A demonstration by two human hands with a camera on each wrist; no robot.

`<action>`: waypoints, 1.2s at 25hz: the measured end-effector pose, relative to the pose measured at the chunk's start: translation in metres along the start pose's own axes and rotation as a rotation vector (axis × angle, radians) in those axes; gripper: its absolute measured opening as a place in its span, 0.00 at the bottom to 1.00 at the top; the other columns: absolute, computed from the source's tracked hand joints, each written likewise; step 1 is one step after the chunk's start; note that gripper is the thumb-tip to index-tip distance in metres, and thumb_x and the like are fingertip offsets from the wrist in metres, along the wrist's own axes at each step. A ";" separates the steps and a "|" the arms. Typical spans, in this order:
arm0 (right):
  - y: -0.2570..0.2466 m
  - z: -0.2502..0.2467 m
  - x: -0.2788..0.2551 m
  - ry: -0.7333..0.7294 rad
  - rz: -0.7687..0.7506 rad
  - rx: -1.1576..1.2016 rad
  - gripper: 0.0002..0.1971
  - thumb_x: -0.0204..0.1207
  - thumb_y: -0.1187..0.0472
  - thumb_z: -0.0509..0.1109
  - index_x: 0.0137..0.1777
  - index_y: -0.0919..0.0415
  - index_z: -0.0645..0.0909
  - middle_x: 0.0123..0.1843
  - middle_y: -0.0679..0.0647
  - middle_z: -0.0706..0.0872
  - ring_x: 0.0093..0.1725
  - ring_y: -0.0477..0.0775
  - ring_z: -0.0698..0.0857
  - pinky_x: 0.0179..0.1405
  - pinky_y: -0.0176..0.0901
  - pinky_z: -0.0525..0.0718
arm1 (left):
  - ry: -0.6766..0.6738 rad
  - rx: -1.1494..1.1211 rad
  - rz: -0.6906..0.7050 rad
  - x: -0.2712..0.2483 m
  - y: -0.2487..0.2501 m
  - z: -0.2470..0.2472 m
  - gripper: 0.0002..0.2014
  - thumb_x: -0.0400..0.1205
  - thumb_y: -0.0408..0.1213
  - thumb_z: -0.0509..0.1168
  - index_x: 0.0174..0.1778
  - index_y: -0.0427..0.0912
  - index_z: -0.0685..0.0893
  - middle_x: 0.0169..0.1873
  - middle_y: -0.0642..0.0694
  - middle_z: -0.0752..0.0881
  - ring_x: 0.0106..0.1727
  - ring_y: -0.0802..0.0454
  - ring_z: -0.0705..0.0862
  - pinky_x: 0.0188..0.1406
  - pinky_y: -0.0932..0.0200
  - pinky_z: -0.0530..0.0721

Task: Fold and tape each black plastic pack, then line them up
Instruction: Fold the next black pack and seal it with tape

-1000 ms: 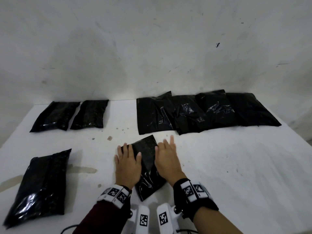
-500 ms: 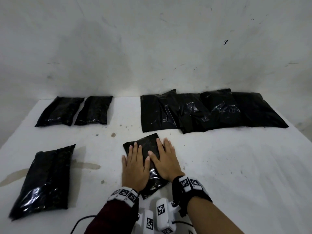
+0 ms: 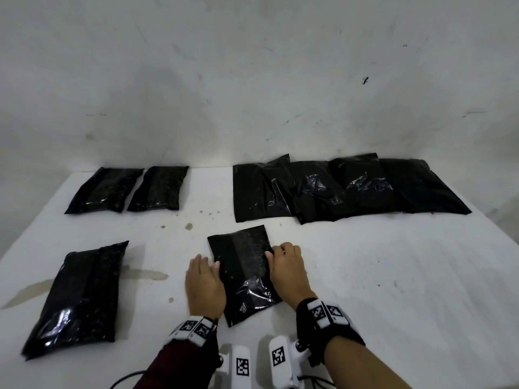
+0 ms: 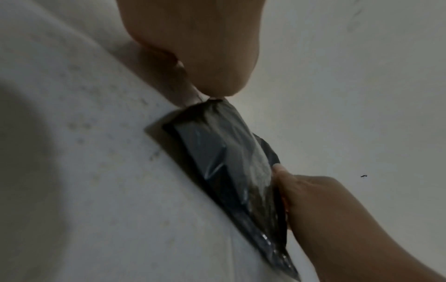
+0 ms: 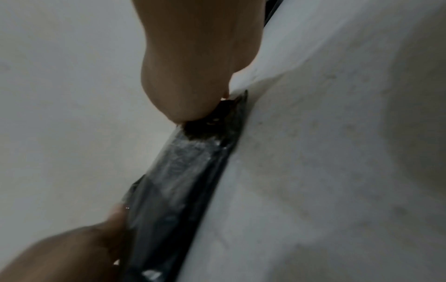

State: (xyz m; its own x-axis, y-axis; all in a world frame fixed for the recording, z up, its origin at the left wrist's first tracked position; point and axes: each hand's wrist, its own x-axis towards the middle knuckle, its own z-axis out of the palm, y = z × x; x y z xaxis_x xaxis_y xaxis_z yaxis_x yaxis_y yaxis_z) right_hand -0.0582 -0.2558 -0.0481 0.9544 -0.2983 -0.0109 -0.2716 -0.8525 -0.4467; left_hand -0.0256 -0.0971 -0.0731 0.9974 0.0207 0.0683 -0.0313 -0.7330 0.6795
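- The pack in hand (image 3: 243, 272) lies flat on the white surface (image 3: 393, 276), near the front edge and about midway across, its long axis tilted slightly leftward at the far end.
- Left hand (image 3: 205, 284) sits at the pack's left edge. Its fingers (image 3: 209, 264) curl down over that edge; the left wrist view shows them pinching the pack's end (image 4: 212, 106).
- Right hand (image 3: 288, 272) sits at the pack's right edge, fingers (image 3: 276, 252) bent and gripping the plastic; the right wrist view shows the thumb pressed on the pack (image 5: 193, 167).
- A clear taped strip runs lengthwise down the pack's top face.
- One larger folded pack (image 3: 81, 299) lies alone at the front left of the surface, well apart from the hands.
- Two folded packs (image 3: 129, 189) lie side by side at the far left, just beside each other, near the wall (image 3: 252, 80).
- A row of flat, overlapping packs (image 3: 342, 189) lies at the far right along the wall.
- Brownish stains (image 3: 146, 274) mark the surface between the front left pack and the hands.
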 end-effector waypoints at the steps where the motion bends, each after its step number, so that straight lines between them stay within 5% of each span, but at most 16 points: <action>1: -0.003 -0.005 0.000 -0.043 0.047 0.049 0.28 0.86 0.48 0.42 0.62 0.66 0.79 0.59 0.61 0.79 0.60 0.61 0.75 0.61 0.51 0.75 | 0.017 0.003 0.019 -0.001 -0.001 -0.001 0.19 0.85 0.42 0.57 0.62 0.28 0.79 0.66 0.29 0.76 0.72 0.32 0.70 0.74 0.39 0.64; 5: -0.011 -0.014 -0.003 -0.132 0.100 0.325 0.20 0.78 0.56 0.64 0.68 0.62 0.75 0.63 0.57 0.75 0.64 0.58 0.73 0.65 0.45 0.74 | -0.156 0.096 0.010 -0.010 0.006 -0.003 0.31 0.79 0.56 0.61 0.72 0.38 0.72 0.74 0.39 0.69 0.75 0.41 0.62 0.76 0.50 0.57; 8: -0.021 -0.023 -0.008 -0.114 0.031 0.547 0.23 0.73 0.70 0.65 0.69 0.63 0.72 0.58 0.52 0.70 0.52 0.46 0.75 0.48 0.20 0.73 | -0.182 -0.010 -0.027 -0.008 0.019 -0.014 0.35 0.78 0.54 0.64 0.78 0.41 0.64 0.77 0.44 0.61 0.74 0.41 0.57 0.76 0.48 0.58; 11: -0.034 -0.032 0.005 -0.105 -0.037 0.626 0.30 0.70 0.77 0.63 0.73 0.63 0.69 0.59 0.52 0.69 0.52 0.42 0.74 0.45 0.12 0.70 | -0.192 -0.271 -0.062 0.014 0.030 -0.034 0.42 0.75 0.45 0.72 0.80 0.41 0.56 0.72 0.40 0.56 0.73 0.42 0.62 0.74 0.52 0.66; 14: -0.057 -0.039 0.035 -0.126 -0.071 0.647 0.32 0.69 0.78 0.63 0.74 0.61 0.68 0.61 0.52 0.68 0.55 0.44 0.74 0.46 0.12 0.70 | -0.227 -0.289 -0.050 0.059 0.035 -0.050 0.46 0.70 0.39 0.77 0.78 0.41 0.56 0.66 0.38 0.61 0.70 0.41 0.65 0.72 0.54 0.69; 20: -0.097 -0.031 0.131 -0.149 -0.047 0.537 0.37 0.74 0.75 0.66 0.81 0.61 0.57 0.71 0.56 0.66 0.65 0.49 0.71 0.56 0.20 0.63 | -0.141 -0.265 0.062 0.175 0.028 -0.052 0.46 0.68 0.36 0.78 0.79 0.43 0.60 0.67 0.37 0.73 0.68 0.39 0.72 0.68 0.40 0.74; 25: -0.117 -0.011 0.195 -0.186 0.001 0.471 0.37 0.74 0.76 0.64 0.81 0.62 0.55 0.76 0.59 0.63 0.74 0.56 0.68 0.69 0.32 0.65 | -0.124 -0.121 0.016 0.232 0.028 -0.036 0.35 0.75 0.34 0.72 0.76 0.33 0.64 0.74 0.32 0.67 0.74 0.36 0.66 0.74 0.48 0.65; 30: -0.123 0.004 0.223 -0.310 -0.018 0.374 0.40 0.75 0.77 0.62 0.84 0.61 0.47 0.85 0.54 0.47 0.83 0.54 0.53 0.79 0.40 0.59 | -0.284 0.233 0.191 0.255 0.023 -0.025 0.33 0.81 0.41 0.65 0.80 0.41 0.59 0.81 0.38 0.52 0.81 0.41 0.50 0.77 0.56 0.50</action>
State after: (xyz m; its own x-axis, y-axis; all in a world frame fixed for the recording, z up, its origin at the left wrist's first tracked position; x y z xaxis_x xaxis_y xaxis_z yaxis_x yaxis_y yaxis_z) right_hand 0.1881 -0.2154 0.0007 0.9660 -0.0944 -0.2405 -0.2454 -0.6264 -0.7398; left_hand 0.2260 -0.0915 -0.0222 0.9542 -0.2953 -0.0490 -0.2351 -0.8406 0.4880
